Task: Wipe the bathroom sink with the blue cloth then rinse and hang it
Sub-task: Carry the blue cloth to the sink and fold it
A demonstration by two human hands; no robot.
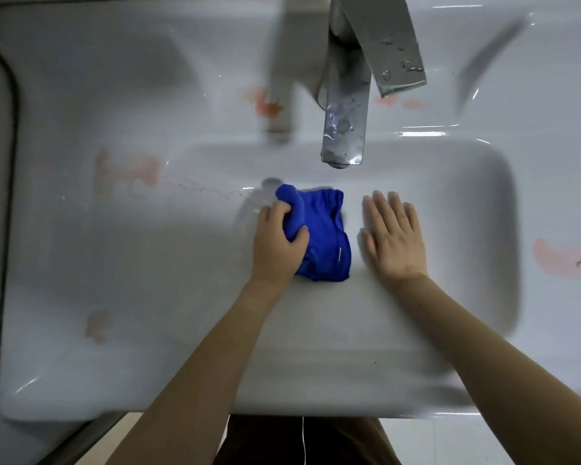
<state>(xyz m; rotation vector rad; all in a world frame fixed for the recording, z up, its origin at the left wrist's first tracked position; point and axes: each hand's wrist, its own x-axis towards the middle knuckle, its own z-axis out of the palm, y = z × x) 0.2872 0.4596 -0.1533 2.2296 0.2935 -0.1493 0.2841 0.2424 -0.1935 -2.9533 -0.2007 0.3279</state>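
Grip on the blue cloth (326,236) in the sink (81,263) basin

Pale pink stains (128,169) smear the white deck on the left, with a fainter blotch nearer the front edge. Just inside the basin's left slope, a dark blurred patch may be the drain, though the view is too soft to be sure. The left hand (275,243) comes next. Its fingers are curled round a bunched fold of the cloth and the thumb presses into the fabric, so a rounded lump of blue sticks out above the knuckles. The rest of the cloth lies crumpled on the basin floor to the right of that hand, below the spout of the metal tap (344,129), which is beaded with water drops. The tap's flat handle (393,45) angles off to the right. Just beside the cloth and not touching it, the right hand (394,236) is palm down over the basin floor, fingers straight and slightly spread, holding nothing. Further right, another pink stain marks the deck past the basin's rim.
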